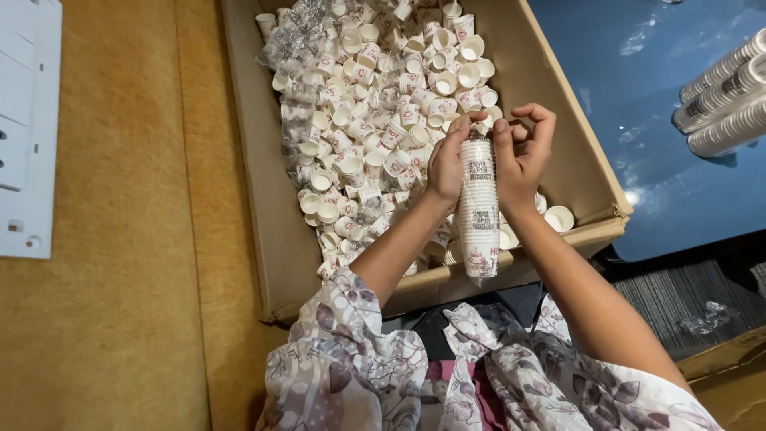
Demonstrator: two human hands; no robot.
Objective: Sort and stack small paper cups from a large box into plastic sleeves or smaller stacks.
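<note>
The person is holding a tall stack of small paper cups (479, 207), wrapped in a clear plastic sleeve, upright over the near edge of a large cardboard box (279, 239). The left hand (448, 164) is pressing against the left side of the stack near its top, its fingers curled closed around the upper part and the thumb reaching up to the sleeve's gathered end. The right hand (520, 152) is sitting on the right side of the same top end, with the thumb and forefinger pinching the bunched plastic there and the other fingers bent loosely above, not gripping anything that can be made out. The bottom of the stack is hanging just above the box's near wall, between the two forearms.

Inside the box, a heap of loose white paper cups (375, 120) with reddish print is lying mixed with crumpled clear plastic wrap (299, 104), filling the far and left parts. A few single cups are resting just right of the held stack, near the box's near right corner. Far to the right, on a blue surface (638, 96), several more sleeved cup stacks (722, 92) are lying on their sides, well apart from the hands. The floral sleeves (351, 351) of the person are showing at the near edge
</note>
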